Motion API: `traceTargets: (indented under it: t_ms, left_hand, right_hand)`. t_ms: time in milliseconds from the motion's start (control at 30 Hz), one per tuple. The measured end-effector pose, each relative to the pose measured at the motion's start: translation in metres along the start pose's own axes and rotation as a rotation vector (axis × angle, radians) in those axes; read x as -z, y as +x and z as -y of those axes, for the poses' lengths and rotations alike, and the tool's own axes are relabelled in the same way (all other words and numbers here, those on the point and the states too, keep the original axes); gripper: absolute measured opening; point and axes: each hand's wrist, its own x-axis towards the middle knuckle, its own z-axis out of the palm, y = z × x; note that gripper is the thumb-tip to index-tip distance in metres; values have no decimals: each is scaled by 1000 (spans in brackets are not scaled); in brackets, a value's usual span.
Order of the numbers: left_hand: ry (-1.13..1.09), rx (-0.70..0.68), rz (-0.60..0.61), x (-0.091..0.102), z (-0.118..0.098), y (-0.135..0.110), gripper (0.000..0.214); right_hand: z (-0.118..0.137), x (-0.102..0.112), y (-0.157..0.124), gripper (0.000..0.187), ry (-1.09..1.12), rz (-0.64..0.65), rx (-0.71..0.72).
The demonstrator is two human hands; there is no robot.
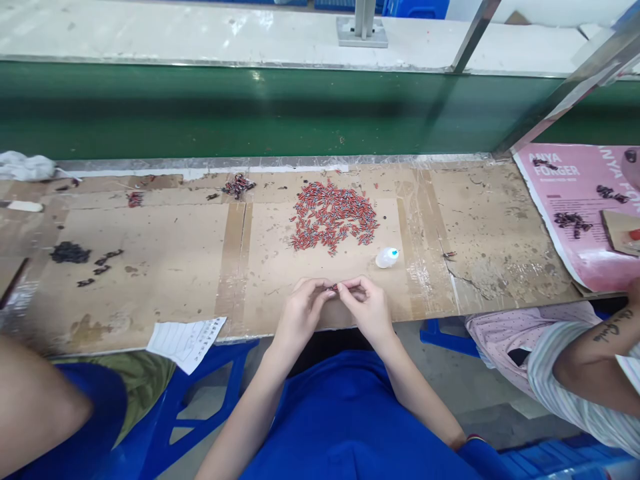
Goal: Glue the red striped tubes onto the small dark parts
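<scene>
My left hand [305, 308] and my right hand [369, 305] meet at the near edge of the cardboard-covered table [190, 267]. Between their fingertips is a small red and dark part [334, 288], pinched from both sides and mostly covered by the fingers. Its exact kind is too small to make out. Beyond my hands lies a wide pile of small red parts with dark and silvery ends [335, 213]. A small translucent squeeze bottle [386, 258] with a blue tip lies just past my right hand.
A smaller heap of red-dark parts [239, 186] sits back left. Black parts [70, 252] lie farther left, near a paper sheet [187, 340] over the edge. Co-workers sit on both sides, the right one by a pink poster [555, 200]. A green conveyor belt [250, 113] runs behind.
</scene>
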Motion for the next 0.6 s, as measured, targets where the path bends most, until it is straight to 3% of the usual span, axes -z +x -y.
traceTargets:
  t_ms: [200,400,600]
  left_hand:
    - [-196,105,8,5,-10,3,22]
    - [-347,197,54,12,-21,-2,22]
    - [-357,231,54,16,-35,-5,20]
  right_hand:
    - [3,3,-1,22,101,96,76]
    - [12,4,-5,22,136,47,93]
    - [17,4,-11,15,20,19,259]
